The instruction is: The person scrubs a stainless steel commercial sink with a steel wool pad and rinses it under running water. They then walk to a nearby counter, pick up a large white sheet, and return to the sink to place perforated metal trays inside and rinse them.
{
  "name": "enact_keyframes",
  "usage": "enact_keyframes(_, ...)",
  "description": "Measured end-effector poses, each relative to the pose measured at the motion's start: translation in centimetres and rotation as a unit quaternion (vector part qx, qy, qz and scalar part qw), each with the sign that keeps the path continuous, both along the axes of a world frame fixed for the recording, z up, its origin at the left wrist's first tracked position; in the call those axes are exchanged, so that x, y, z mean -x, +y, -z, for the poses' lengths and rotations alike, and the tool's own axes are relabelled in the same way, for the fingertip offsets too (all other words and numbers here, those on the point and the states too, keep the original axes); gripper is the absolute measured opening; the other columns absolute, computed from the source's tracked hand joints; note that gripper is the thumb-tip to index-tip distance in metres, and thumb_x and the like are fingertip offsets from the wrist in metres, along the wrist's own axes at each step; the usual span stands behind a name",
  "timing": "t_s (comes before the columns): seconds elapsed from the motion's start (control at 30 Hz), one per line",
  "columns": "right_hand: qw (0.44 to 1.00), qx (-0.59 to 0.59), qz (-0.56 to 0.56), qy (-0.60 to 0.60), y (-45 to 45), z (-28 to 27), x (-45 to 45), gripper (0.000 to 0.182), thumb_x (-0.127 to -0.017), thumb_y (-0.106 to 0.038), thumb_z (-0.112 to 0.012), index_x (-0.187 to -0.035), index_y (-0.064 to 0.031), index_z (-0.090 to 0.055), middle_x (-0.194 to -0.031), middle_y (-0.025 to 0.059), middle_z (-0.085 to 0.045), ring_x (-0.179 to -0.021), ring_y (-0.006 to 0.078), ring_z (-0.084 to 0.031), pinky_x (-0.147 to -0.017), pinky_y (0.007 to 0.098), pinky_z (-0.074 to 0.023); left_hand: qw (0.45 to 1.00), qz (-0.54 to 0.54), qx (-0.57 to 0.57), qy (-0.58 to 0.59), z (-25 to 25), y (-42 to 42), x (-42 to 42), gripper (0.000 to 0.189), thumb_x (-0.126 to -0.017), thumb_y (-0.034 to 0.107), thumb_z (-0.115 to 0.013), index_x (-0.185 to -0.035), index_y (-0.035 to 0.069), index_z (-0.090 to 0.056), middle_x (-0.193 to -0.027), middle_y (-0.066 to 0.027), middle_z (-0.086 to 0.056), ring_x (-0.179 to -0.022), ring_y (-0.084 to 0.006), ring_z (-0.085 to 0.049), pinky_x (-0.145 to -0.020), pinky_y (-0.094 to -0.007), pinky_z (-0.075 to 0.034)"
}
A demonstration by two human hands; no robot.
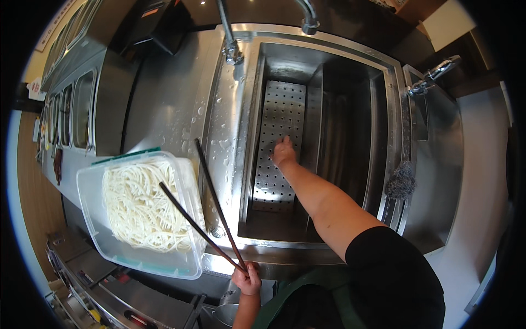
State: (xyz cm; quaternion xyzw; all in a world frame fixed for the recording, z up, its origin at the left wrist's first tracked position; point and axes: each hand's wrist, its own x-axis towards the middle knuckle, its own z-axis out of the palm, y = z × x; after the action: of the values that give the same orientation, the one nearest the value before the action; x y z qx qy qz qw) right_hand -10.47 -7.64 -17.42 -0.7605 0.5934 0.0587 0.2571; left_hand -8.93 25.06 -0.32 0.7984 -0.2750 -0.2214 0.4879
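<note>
My left hand [247, 279] grips a pair of long dark chopsticks [215, 197] near their lower ends, with the tips spread apart. One tip is over a clear plastic container [86, 197] of white noodles [144, 205]; the other points up beside the container's right rim. Inside the steel basin, my right hand [284, 151] is over a perforated metal plate [283, 111]. Its fingers reach forward and seem to touch the plate; nothing shows in them, though the palm is hidden.
A metal divider [314, 123] splits the basin. Faucets [233, 53] stand at its back edge, and another tap [435, 76] is at the right. A steel wool scrubber [401, 181] lies on the right rim. Steel food pans [84, 109] line the left side.
</note>
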Motion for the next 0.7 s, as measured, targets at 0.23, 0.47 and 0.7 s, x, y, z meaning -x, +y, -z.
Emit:
enact_keyframes(0.23,0.979,-0.03,-0.191,0.06,3.4,-1.6,0.5,0.022,-0.067,-0.012,-0.059,-0.085,-0.0012,-0.06,-0.093,0.0158,-0.055,-0.093,0.0277,-0.05,-0.077,0.0367,-0.0443,0.999,0.016,0.012,0.037,1.3,1.0,-0.4,0.013,-0.084,0.016,-0.044,-0.076,0.007,-0.048,-0.059,-0.0048,-0.052,-0.047,-0.014,-0.049,-0.041,-0.0227,-0.038)
enact_keyframes(0.47,0.874,-0.115,-0.01,-0.472,3.8,-15.1,8.9,0.017,-0.07,-0.016,-0.064,-0.08,-0.0044,-0.057,-0.078,0.0104,-0.06,-0.074,0.0205,-0.059,-0.066,0.0299,-0.0457,0.999,-0.009,0.048,0.009,1.2,-0.6,-0.2,0.024,-0.085,0.017,-0.042,-0.07,-0.001,-0.048,-0.049,-0.0034,-0.048,-0.04,-0.0082,-0.043,-0.038,-0.0224,-0.035)
enact_keyframes(0.7,0.762,0.302,0.311,-0.481,-3.6,-18.9,30.7,0.009,-0.077,-0.009,-0.055,-0.082,-0.0027,-0.052,-0.069,0.0073,-0.055,-0.064,0.0147,-0.052,-0.06,0.0269,-0.0435,0.996,-0.001,0.087,0.025,4.9,0.5,-2.3,0.022,-0.085,0.025,-0.044,-0.08,0.004,-0.047,-0.056,0.0005,-0.041,-0.045,-0.0066,-0.035,-0.04,-0.0195,-0.026)
